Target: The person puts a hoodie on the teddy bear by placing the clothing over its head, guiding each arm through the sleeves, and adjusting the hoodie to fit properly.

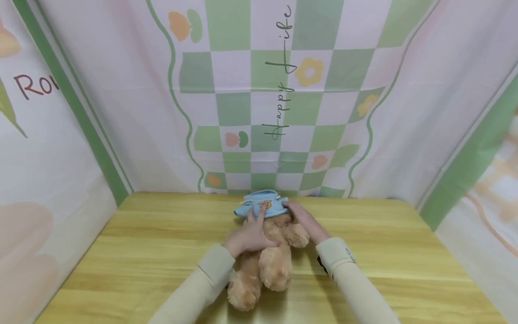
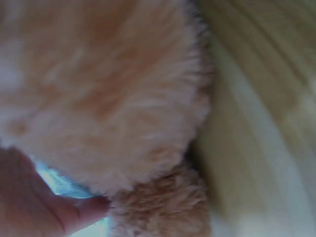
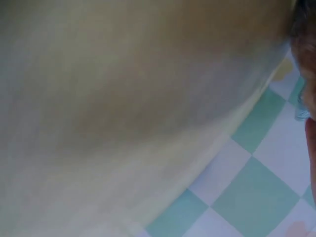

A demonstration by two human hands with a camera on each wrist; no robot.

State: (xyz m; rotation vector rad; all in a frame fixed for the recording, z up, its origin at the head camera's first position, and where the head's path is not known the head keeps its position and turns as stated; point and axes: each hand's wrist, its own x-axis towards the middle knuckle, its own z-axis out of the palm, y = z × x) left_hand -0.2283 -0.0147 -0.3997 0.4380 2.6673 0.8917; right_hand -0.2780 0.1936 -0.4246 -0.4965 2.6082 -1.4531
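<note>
A light-brown teddy bear point(image 1: 275, 270) lies on its back, legs toward the person, with a small light-blue garment point(image 1: 279, 208) covering its head. The garment carries a printed motif and whitish cords. My left hand point(image 1: 252, 236) spreads over the bear's body, with extended fingers on the garment and the thumb across the fur. In the left wrist view that thumb point(image 2: 74, 212) touches the fluffy fur point(image 2: 98, 98). On the other side, my right hand point(image 1: 305, 218) holds the garment's right edge beside the bear's arm; its fingertips are partly hidden. The bear's face is covered.
The bear lies on a wooden-patterned table point(image 1: 162, 225) whose far edge meets a checkered curtain point(image 1: 267, 108). Printed cloth also hangs on the left point(image 1: 52, 180) and right sides.
</note>
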